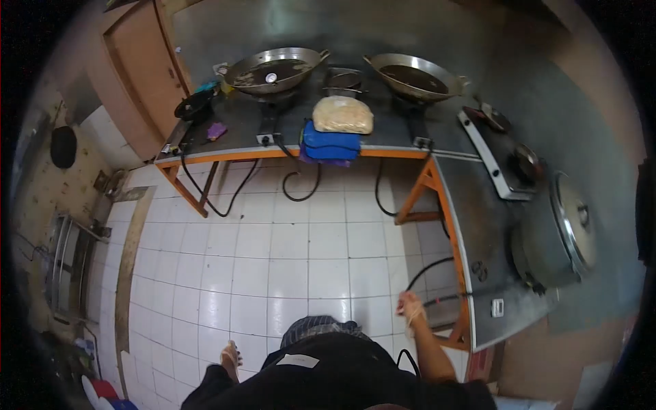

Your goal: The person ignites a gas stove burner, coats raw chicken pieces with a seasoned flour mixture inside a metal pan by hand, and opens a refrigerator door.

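Observation:
My left hand (232, 353) hangs low at my side above the tiled floor, its fingers loosely bent and apart, with nothing seen in it. On the other side, my right hand (411, 307) is held out near the edge of the side table (482, 236), fingers curled in and nothing visible in them. What looks like a thin clear glove shows at the right wrist. A black hose (437, 268) runs close behind that hand; I see no grip on it.
Two large woks (277, 72) (417, 76) with dark liquid stand on the far table. At its front edge, a bag of pale food (343, 115) rests on a blue bundle (331, 143). A large lidded pot (547, 239) and a two-burner stove (488, 154) occupy the side table. Hoses hang below.

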